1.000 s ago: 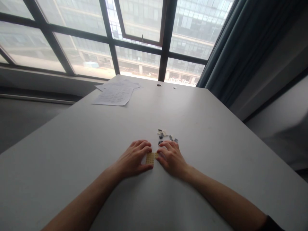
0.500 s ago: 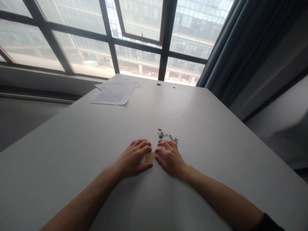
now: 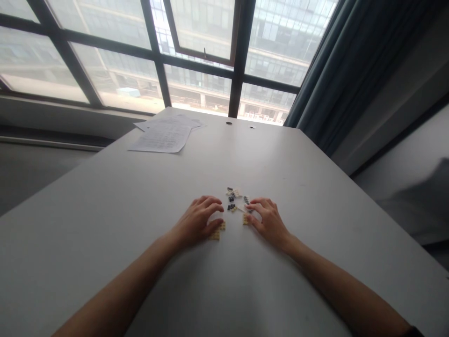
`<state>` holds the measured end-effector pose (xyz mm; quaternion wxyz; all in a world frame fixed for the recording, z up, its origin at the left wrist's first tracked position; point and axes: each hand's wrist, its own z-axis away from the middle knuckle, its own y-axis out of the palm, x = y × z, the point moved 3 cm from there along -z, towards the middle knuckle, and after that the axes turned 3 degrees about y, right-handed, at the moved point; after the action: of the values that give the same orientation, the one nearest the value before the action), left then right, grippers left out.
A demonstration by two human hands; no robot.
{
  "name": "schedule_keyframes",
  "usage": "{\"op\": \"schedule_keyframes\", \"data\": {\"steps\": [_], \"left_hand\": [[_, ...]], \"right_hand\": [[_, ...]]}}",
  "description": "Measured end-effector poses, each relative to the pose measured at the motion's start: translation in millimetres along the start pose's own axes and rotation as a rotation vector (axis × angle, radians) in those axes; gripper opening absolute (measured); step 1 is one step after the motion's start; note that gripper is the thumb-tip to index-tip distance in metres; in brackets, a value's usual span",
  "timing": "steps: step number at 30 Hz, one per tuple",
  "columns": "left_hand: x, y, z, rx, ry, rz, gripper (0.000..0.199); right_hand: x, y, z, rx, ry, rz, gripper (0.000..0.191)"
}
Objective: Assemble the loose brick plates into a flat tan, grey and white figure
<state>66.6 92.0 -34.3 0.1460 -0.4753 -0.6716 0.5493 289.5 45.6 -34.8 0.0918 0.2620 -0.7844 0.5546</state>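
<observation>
Close to the table's near middle lies a tan studded toy-brick plate point(image 3: 214, 236), partly hidden beneath the thumb of my left hand point(image 3: 198, 219). That hand is open, with its fingertips raised away from the thumb. My right hand point(image 3: 269, 223) is also open, thumb and fingers spread. Beside its thumb is a small tan brick piece point(image 3: 245, 219); whether they touch I cannot tell. Its fingertips reach the grey pieces point(image 3: 246, 200), partly covering them. Between and beyond the hands lie black bricks point(image 3: 231, 207), a thin white piece point(image 3: 241, 208) and cream pieces point(image 3: 237, 192).
Printed paper sheets point(image 3: 161, 137) lie at the table's far left. Two round holes, one of them a dark hole point(image 3: 229, 123), are near the far edge. Behind the white table point(image 3: 210, 171) stand a window point(image 3: 199, 84) and a dark curtain point(image 3: 322, 79).
My left hand has loosened from the tan plate, its fingers lifting off. My right hand has moved right, away from the plate, uncovering small pieces. The view has shifted slightly.
</observation>
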Motion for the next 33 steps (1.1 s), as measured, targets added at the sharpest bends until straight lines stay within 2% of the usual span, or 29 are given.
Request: {"op": "schedule_keyframes", "data": {"steps": [3,7,11,14,16,18,22,24,25,26,28,33], "left_hand": [[-3.0,5.0,-20.0,0.049,0.024,-0.052,0.021],[-2.7,13.9,-43.0,0.148,0.021,-0.119,0.036],[1.2,21.4,-53.3,0.18,0.036,-0.12,0.028],[4.3,24.9,-55.2,0.161,0.032,-0.056,0.022],[5.3,24.6,-54.7,0.107,0.014,0.074,0.019],[6.2,21.2,-52.4,0.007,-0.04,0.322,0.017],[11.7,12.0,-39.7,-0.283,-0.297,1.015,0.029],[12.4,8.6,-31.8,-0.364,-0.389,1.217,0.032],[11.7,6.7,-28.5,-0.369,-0.404,1.242,0.032],[10.3,4.6,-25.7,-0.351,-0.401,1.214,0.031],[5.3,-0.1,-21.1,-0.278,-0.349,1.006,0.029],[-20.9,-3.8,-12.0,-0.077,-0.062,0.164,0.017]], "right_hand": [[-3.4,3.8,4.7,-0.025,0.009,-0.018,0.022],[-2.7,8.5,6.9,-0.08,0.026,-0.044,0.021],[-5.9,9.3,7.2,-0.103,0.065,-0.063,0.02],[-8.6,9.4,6.9,-0.101,0.09,-0.08,0.019],[-10.2,9.3,6.5,-0.103,0.107,-0.096,0.019],[-11.6,9.0,6.1,-0.104,0.122,-0.115,0.019],[-13.5,8.8,5.7,-0.099,0.144,-0.139,0.017],[-13.4,8.9,5.7,-0.096,0.148,-0.139,0.016],[-13.1,8.8,5.7,-0.095,0.147,-0.137,0.016],[-12.6,8.7,5.7,-0.094,0.144,-0.135,0.016],[-11.6,8.3,5.8,-0.094,0.138,-0.134,0.016],[-9.6,7.0,6.9,-0.103,0.129,-0.129,0.015]]}}
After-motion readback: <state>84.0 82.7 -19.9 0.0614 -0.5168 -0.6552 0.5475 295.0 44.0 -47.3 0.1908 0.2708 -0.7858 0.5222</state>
